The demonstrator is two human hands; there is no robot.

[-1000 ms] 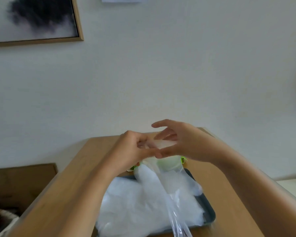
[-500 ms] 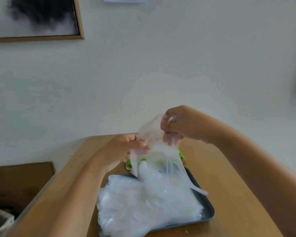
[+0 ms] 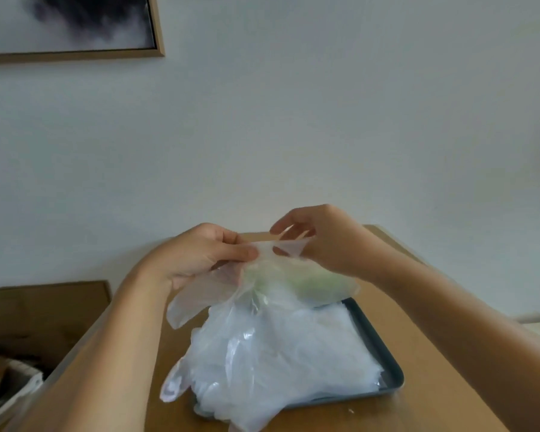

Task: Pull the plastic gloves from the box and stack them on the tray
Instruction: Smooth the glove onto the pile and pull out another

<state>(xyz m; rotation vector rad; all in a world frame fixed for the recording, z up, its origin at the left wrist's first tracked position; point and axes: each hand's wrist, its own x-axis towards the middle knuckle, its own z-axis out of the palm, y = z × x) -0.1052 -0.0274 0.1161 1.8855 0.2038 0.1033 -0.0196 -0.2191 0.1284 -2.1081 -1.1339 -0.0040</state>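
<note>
A clear plastic glove point(image 3: 262, 275) hangs in the air above the far end of the tray. My left hand point(image 3: 200, 255) pinches its top edge on the left, and my right hand point(image 3: 321, 241) pinches the same edge on the right. Through the glove shows a blur of green, the glove box point(image 3: 312, 283), mostly hidden. Below lies a thick heap of clear gloves point(image 3: 281, 360) on the dark grey tray point(image 3: 384, 353). The heap spills over the tray's near left edge onto the table.
The tray rests on a wooden table point(image 3: 430, 410) against a white wall. A framed picture point(image 3: 69, 26) hangs at the upper left. A lower wooden surface point(image 3: 44, 310) and a pale basket point(image 3: 16, 385) sit to the left of the table.
Both hands dropped lower and now hold the glove's top edge level between them. The glove spread out sideways over the box end of the tray.
</note>
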